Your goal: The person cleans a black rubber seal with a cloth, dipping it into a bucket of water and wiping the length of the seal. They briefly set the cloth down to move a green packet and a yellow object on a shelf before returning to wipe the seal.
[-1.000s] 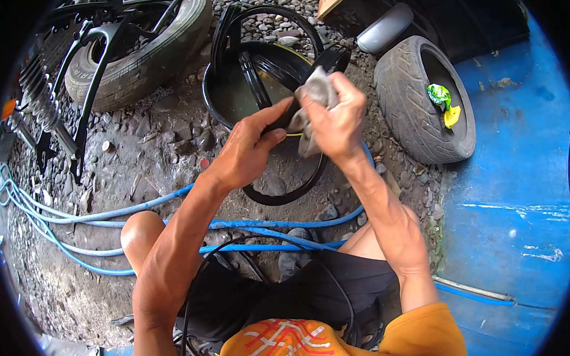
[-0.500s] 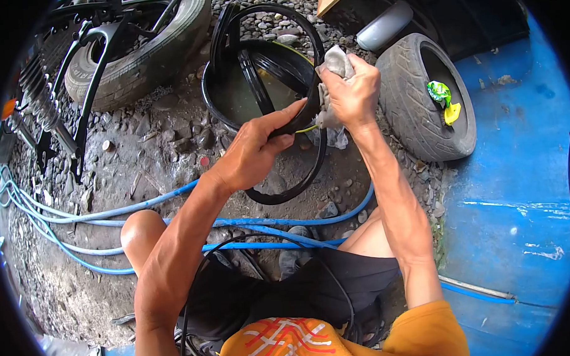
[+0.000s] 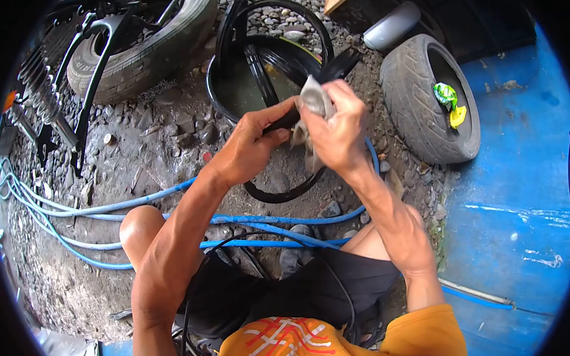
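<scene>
My left hand (image 3: 249, 146) grips a black rubber inner tube (image 3: 285, 192) that loops down toward the ground and up into a black basin (image 3: 223, 102) of murky water. My right hand (image 3: 336, 127) is closed on a grey rag (image 3: 312, 98) and presses it against the tube right beside my left fingers. Part of the tube stands in the basin's water.
A tyre (image 3: 430, 101) holding green and yellow wrappers lies to the right, beside a blue painted floor (image 3: 517, 189). Another tyre (image 3: 148, 48) and a black motorcycle frame (image 3: 75, 91) sit at upper left. Blue hoses (image 3: 110, 212) cross the gravel by my knees.
My right hand with the rag has slid back down the tube from its upper right end toward my left hand. My left hand keeps its hold.
</scene>
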